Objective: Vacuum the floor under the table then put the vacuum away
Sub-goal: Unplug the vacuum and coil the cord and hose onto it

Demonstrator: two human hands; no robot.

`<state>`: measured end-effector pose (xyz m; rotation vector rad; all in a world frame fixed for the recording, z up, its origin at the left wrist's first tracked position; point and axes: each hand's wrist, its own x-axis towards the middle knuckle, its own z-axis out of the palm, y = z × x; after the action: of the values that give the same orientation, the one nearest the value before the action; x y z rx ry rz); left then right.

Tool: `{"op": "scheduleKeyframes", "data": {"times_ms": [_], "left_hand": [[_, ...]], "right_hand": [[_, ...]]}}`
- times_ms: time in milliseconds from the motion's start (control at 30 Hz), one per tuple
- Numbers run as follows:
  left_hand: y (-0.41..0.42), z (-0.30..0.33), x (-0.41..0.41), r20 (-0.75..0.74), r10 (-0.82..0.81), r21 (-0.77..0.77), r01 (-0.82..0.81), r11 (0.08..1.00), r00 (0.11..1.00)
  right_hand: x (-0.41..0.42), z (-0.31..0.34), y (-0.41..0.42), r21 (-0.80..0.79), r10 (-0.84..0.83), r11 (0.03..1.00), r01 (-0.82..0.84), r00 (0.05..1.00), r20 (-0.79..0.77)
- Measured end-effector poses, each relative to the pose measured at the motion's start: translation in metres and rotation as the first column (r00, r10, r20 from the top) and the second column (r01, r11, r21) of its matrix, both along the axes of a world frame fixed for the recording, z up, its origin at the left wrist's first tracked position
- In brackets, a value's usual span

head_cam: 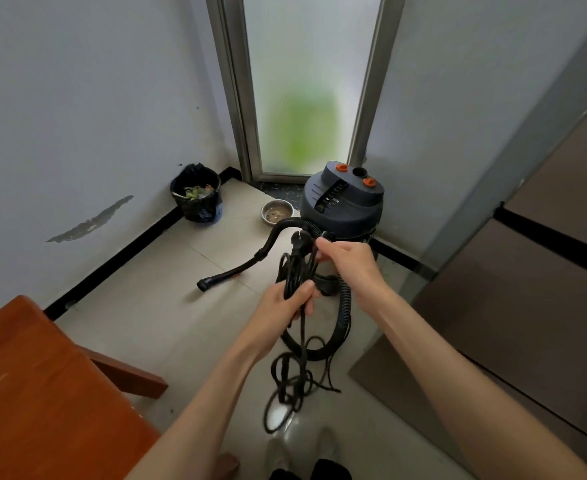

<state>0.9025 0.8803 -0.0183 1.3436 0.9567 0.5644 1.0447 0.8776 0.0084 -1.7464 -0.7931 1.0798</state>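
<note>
A dark blue canister vacuum (343, 206) with orange knobs stands in the corner by a frosted glass door. Its ribbed black hose (344, 306) loops down to the floor, and the rigid black wand (250, 261) lies to the left with its end on the tiles. My left hand (285, 303) grips a bundle of coiled black power cord (293, 271). My right hand (345, 258) pinches the cord near the plug, just above the bundle. The loose remainder of the cord lies tangled on the floor below my hands.
A brown wooden table (35, 393) fills the lower left. A black bin (196, 197) with rubbish stands against the left wall, a metal bowl (277, 212) beside the vacuum. A dark mat (406, 372) and a brown door lie to the right.
</note>
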Motion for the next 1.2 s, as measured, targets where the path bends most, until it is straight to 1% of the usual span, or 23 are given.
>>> {"op": "scheduleKeyframes", "data": {"times_ms": [67, 100, 133, 167, 233, 267, 333, 367, 433, 500, 533, 567, 600, 633, 667, 700, 767, 833, 900, 933, 1000, 1067, 1200], "left_hand": [[0.009, 0.007, -0.002, 0.050, 0.034, 0.003, -0.034, 0.999, 0.998], [0.014, 0.012, -0.003, 0.112, 0.059, -0.029, -0.056, 0.998, 0.992], [0.021, 0.019, -0.005, 0.200, 0.088, -0.075, -0.075, 0.994, 0.976], [0.027, 0.026, -0.005, 0.294, 0.117, -0.122, -0.085, 0.989, 0.949], [0.037, 0.044, -0.006, 0.426, 0.161, -0.182, -0.089, 0.979, 0.890], [0.041, 0.054, -0.005, 0.473, 0.179, -0.200, -0.092, 0.975, 0.863], [0.046, 0.074, -0.005, 0.569, 0.217, -0.239, -0.093, 0.967, 0.793], [0.047, 0.082, -0.005, 0.614, 0.229, -0.261, -0.079, 0.962, 0.755], [0.050, 0.097, -0.009, 0.668, 0.239, -0.278, -0.063, 0.959, 0.705], [0.053, 0.106, -0.018, 0.678, 0.239, -0.257, -0.081, 0.963, 0.696], [0.056, 0.108, -0.024, 0.674, 0.243, -0.241, -0.103, 0.965, 0.698], [0.058, 0.109, -0.031, 0.662, 0.252, -0.228, -0.130, 0.965, 0.706], [0.061, 0.109, -0.040, 0.640, 0.265, -0.209, -0.168, 0.963, 0.721], [0.064, 0.106, -0.049, 0.606, 0.284, -0.177, -0.221, 0.959, 0.743], [0.067, 0.101, -0.058, 0.557, 0.309, -0.127, -0.288, 0.949, 0.771], [0.068, 0.095, -0.068, 0.494, 0.341, -0.069, -0.355, 0.932, 0.800], [0.068, 0.079, -0.083, 0.334, 0.429, 0.035, -0.466, 0.884, 0.839], [0.064, 0.060, -0.093, 0.175, 0.514, 0.092, -0.534, 0.841, 0.840], [0.057, 0.044, -0.097, 0.055, 0.543, 0.122, -0.545, 0.829, 0.838], [0.054, 0.037, -0.098, 0.014, 0.536, 0.133, -0.532, 0.836, 0.844], [0.048, 0.029, -0.093, -0.003, 0.485, 0.127, -0.481, 0.867, 0.874], [0.044, 0.027, -0.083, 0.013, 0.419, 0.098, -0.418, 0.903, 0.908], [0.039, 0.016, -0.062, -0.095, 0.335, 0.096, -0.326, 0.940, 0.937]], "right_hand": [[0.005, -0.016, -0.008, 0.035, -0.044, 0.998, 0.043, 0.999, 0.017], [0.007, -0.028, -0.013, 0.028, -0.018, 0.999, 0.018, 1.000, -0.008], [0.006, -0.041, -0.018, 0.008, 0.056, 0.998, -0.056, 0.998, -0.036], [0.004, -0.056, -0.023, -0.031, 0.176, 0.984, -0.177, 0.983, -0.053], [-0.004, -0.082, -0.027, -0.104, 0.425, 0.897, -0.430, 0.903, -0.066], [-0.010, -0.090, -0.026, -0.121, 0.502, 0.855, -0.504, 0.864, -0.047], [-0.024, -0.101, -0.016, -0.145, 0.562, 0.823, -0.549, 0.824, 0.071], [-0.027, -0.104, -0.011, -0.155, 0.574, 0.819, -0.553, 0.801, 0.173], [-0.034, -0.108, 0.002, -0.195, 0.580, 0.811, -0.551, 0.718, 0.384], [-0.036, -0.107, 0.009, -0.286, 0.588, 0.801, -0.525, 0.607, 0.534], [-0.035, -0.105, 0.010, -0.312, 0.591, 0.798, -0.515, 0.566, 0.576], [-0.032, -0.105, 0.009, -0.296, 0.579, 0.807, -0.511, 0.588, 0.565], [-0.028, -0.104, 0.007, -0.236, 0.543, 0.836, -0.495, 0.683, 0.489], [-0.025, -0.103, 0.004, -0.187, 0.498, 0.867, -0.462, 0.792, 0.354], [-0.020, -0.102, 0.002, -0.157, 0.443, 0.896, -0.416, 0.866, 0.232], [-0.014, -0.102, 0.001, -0.137, 0.392, 0.918, -0.373, 0.907, 0.155], [0.000, -0.103, -0.001, -0.106, 0.351, 0.934, -0.340, 0.930, 0.110], [0.010, -0.098, -0.005, -0.037, 0.344, 0.939, -0.342, 0.934, 0.093], [0.016, -0.095, -0.008, 0.028, 0.301, 0.952, -0.304, 0.951, 0.074], [0.018, -0.093, -0.009, 0.044, 0.277, 0.960, -0.278, 0.960, 0.034], [0.017, -0.087, -0.010, 0.044, 0.253, 0.967, -0.251, 0.966, -0.058], [0.015, -0.080, -0.011, 0.021, 0.270, 0.963, -0.269, 0.960, -0.076], [0.014, -0.060, -0.011, 0.033, 0.270, 0.963, -0.268, 0.955, -0.121]]}}
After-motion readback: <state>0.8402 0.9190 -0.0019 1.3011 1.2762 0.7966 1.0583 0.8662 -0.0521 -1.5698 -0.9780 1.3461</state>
